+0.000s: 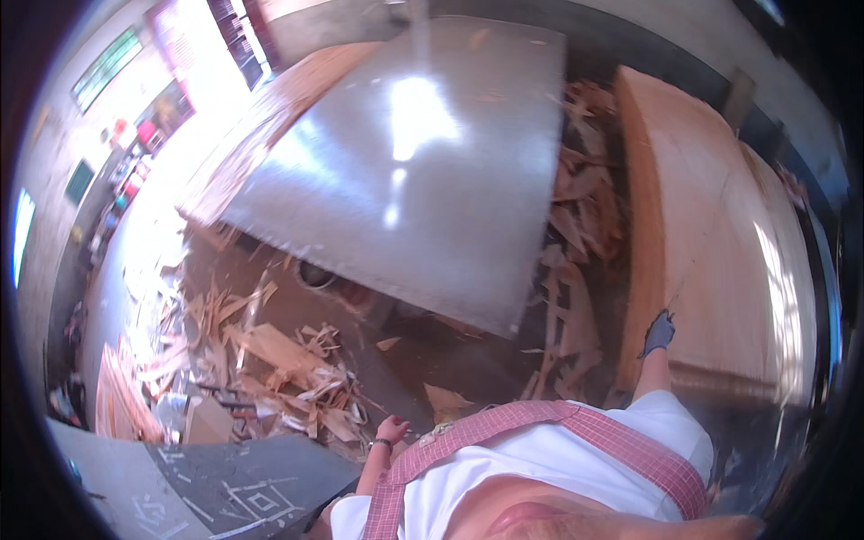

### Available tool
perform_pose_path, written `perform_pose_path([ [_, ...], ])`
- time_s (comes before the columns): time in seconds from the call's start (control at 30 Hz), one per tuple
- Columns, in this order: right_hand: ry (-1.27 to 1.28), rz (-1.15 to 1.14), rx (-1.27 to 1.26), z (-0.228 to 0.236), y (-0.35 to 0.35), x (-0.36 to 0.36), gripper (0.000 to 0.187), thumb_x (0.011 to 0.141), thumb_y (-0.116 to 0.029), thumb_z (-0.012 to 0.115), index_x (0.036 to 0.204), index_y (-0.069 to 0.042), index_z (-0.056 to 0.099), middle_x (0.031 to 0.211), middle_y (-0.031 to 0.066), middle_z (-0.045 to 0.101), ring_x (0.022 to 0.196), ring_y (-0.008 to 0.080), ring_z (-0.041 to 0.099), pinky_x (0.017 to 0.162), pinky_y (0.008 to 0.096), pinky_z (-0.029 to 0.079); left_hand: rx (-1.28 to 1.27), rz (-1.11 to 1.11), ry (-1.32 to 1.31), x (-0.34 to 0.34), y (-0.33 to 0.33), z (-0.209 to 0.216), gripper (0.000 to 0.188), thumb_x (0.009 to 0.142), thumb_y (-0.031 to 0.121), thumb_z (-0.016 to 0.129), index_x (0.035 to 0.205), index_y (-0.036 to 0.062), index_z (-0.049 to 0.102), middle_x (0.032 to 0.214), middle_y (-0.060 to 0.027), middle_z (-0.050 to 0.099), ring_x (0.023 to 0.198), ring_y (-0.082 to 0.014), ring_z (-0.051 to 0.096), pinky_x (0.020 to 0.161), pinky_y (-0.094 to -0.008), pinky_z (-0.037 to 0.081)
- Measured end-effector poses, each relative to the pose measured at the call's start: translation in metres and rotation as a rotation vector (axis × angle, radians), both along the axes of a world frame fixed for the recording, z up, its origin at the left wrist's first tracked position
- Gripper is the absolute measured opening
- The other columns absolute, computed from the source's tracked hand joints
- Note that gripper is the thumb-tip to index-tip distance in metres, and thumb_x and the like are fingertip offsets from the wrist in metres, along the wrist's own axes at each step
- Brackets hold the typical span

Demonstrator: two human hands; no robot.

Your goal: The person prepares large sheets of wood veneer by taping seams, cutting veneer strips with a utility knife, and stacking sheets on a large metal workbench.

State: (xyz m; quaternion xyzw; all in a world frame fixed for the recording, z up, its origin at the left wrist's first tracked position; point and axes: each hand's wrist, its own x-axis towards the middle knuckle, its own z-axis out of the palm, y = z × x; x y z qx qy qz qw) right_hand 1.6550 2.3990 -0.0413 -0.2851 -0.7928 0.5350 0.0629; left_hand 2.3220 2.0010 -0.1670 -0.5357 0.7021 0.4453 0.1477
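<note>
My right hand (659,334), in a blue-grey glove, is over the near left edge of a tall stack of pale wood veneer sheets (720,225). Its fingers look drawn together, and a thin dark line runs on from their tips across the top sheet. Whether that line is a slim tool or a mark in the wood I cannot tell. My left hand (393,430), bare with a dark band at the wrist, hangs low in front of my apron (504,427). Its fingers are loosely apart with nothing in them.
A large shiny metal-topped table (423,180) stands ahead, another veneer stack (279,103) beyond its left side. Torn veneer scraps (288,360) litter the floor at left, and more strips (585,198) lie between table and right stack. A grey marked surface (243,490) is at lower left.
</note>
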Motion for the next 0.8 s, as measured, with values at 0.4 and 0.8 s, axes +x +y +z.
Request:
perform_pose_path([
  [0.4, -0.065, 0.681, -0.64, 0.058, -0.608, 0.168, 0.034, 0.092, -0.047, 0.06, 0.071, -0.021, 0.053, 0.05, -0.0055, 0.046, 0.035, 0.0109, 0.041, 0.032, 0.0268, 0.031, -0.346, 0.454, 0.153, 0.101, -0.388, 0.075, 0.037, 0.081, 0.04, 0.066, 0.075, 0.0038, 0.072, 0.067, -0.0112, 0.069, 0.066, -0.0211, 0.069, 0.063, -0.036, 0.053],
  [0.8, -0.256, 1.074, -0.955, 0.069, -1.248, 0.428, 0.031, 0.093, -0.041, 0.061, 0.078, -0.015, 0.055, 0.057, -0.0032, 0.05, 0.041, 0.0102, 0.048, 0.036, 0.0258, 0.04, 0.031, 0.644, 0.062, 0.384, -0.537, 0.054, 0.034, 0.078, 0.022, 0.074, 0.103, 0.0011, 0.065, 0.09, -0.0129, 0.072, 0.081, -0.0203, 0.07, 0.073, -0.0316, 0.055],
])
